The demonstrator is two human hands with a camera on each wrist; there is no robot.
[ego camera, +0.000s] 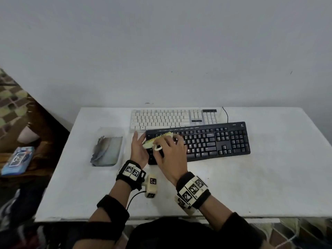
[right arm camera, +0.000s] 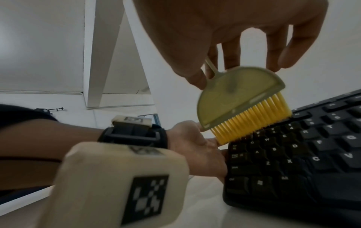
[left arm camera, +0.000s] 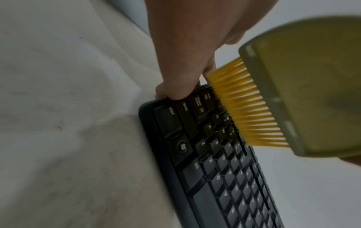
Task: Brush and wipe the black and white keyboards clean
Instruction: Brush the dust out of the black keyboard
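Note:
The black keyboard lies slightly askew on the white table, in front of the white keyboard. My right hand pinches a small brush by its pale half-round back. Its yellow bristles touch the upper-left keys of the black keyboard. My left hand lies with straight fingers against that keyboard's left end, palm toward it. In the left wrist view the thumb rests on the keyboard's far left corner, beside the brush.
A clear plastic tub holding a grey cloth stands left of the keyboards. A black cable runs from the keyboards to the table's back edge at the wall. A blue packet lies off the table at the left.

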